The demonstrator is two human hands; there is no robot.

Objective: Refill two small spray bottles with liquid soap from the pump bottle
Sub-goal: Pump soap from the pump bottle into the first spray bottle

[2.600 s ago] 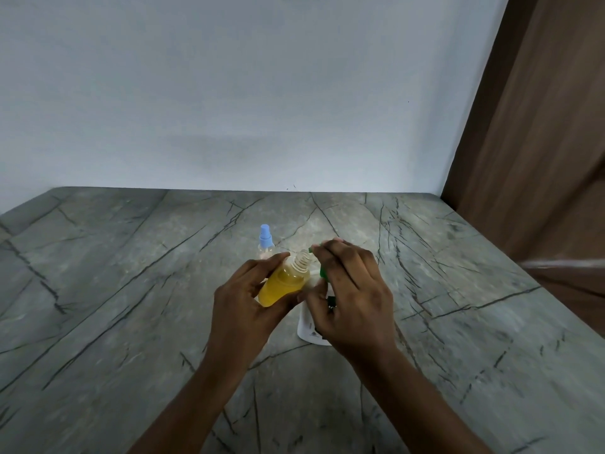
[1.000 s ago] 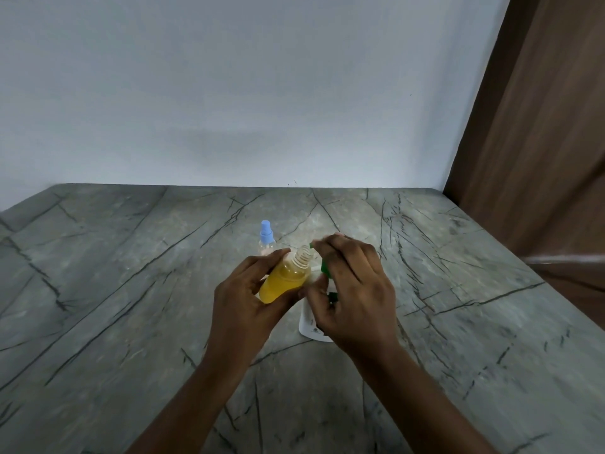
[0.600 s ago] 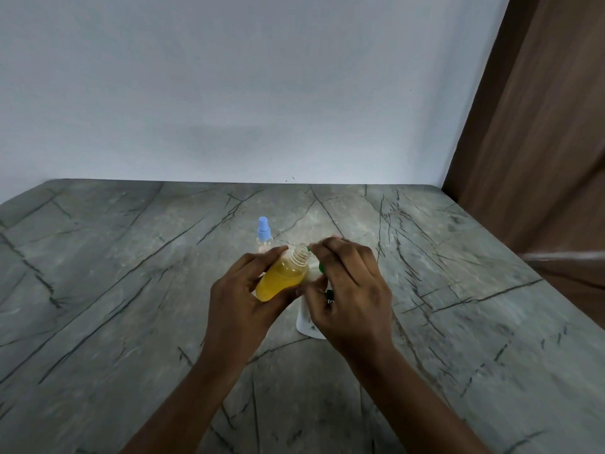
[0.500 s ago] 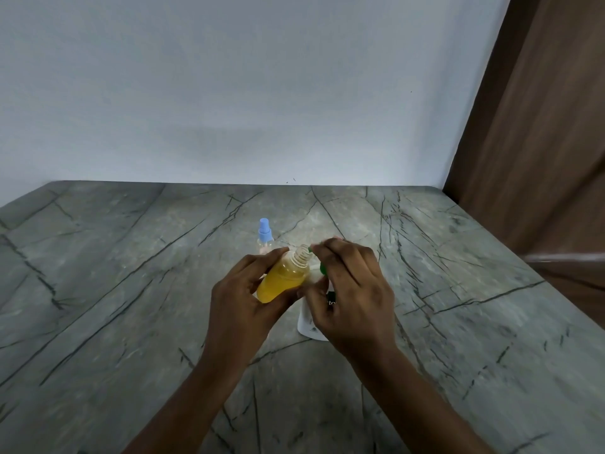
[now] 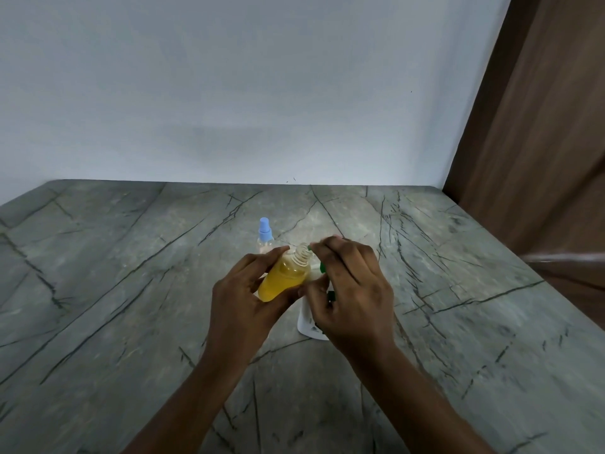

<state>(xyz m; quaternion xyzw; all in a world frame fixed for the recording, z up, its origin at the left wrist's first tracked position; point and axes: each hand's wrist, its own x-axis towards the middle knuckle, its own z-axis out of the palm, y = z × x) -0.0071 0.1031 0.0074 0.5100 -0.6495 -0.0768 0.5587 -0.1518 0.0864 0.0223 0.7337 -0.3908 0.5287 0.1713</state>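
Two small spray bottles, one pump bottle and two hands are in view: the blue-capped spray bottle [image 5: 265, 232] stands alone just behind the left hand [image 5: 242, 303]. That hand's fingers and thumb wrap the uncapped spray bottle [image 5: 284, 276] of yellow liquid, its threaded neck tilted right towards the white pump bottle [image 5: 309, 322], whose green head the right hand [image 5: 353, 296] grips with curled fingers. All sit on a grey, dark-veined stone counter [image 5: 114, 290] below a white wall [image 5: 229, 93], with a brown wooden panel [image 5: 540, 142] on the right.
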